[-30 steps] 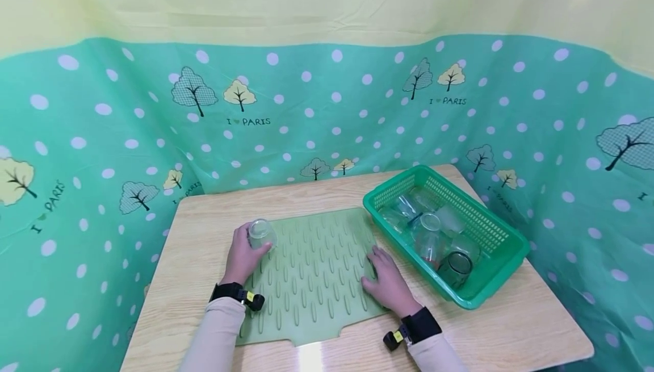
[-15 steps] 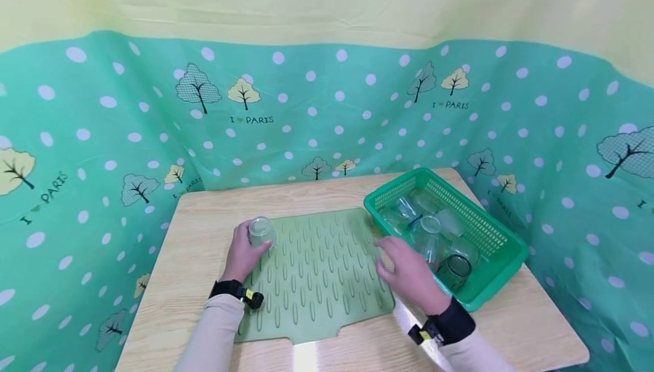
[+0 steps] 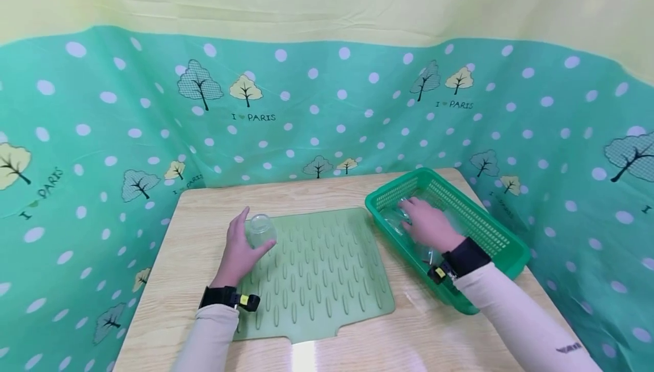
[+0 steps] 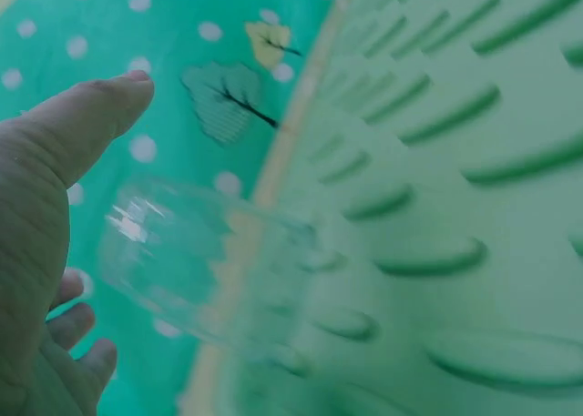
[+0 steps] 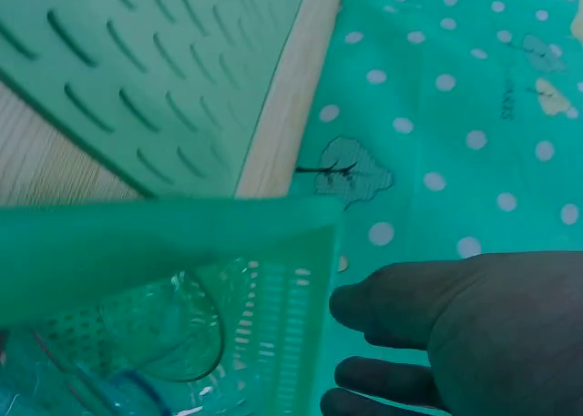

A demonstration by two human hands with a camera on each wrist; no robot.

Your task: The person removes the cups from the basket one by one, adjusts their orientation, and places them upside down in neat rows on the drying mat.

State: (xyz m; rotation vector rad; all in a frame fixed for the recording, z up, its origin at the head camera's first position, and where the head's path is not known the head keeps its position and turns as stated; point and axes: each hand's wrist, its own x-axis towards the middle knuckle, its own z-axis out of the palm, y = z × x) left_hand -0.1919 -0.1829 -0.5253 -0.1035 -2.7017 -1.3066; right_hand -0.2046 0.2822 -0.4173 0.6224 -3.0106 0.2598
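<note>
Left hand (image 3: pixel 239 250) now loosened, fingers straight beside the upturned glass (image 3: pixel 260 231) at the ribbed mat's (image 3: pixel 317 275) left edge. Right hand (image 3: pixel 428 224) now off the mat, down in the green basket (image 3: pixel 503 258), relaxed over its glasses (image 5: pixel 168 329); shown empty only by the wrist view.

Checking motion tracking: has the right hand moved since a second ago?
Yes. The right hand left the green mat and moved right and farther back, now inside the green basket.
</note>
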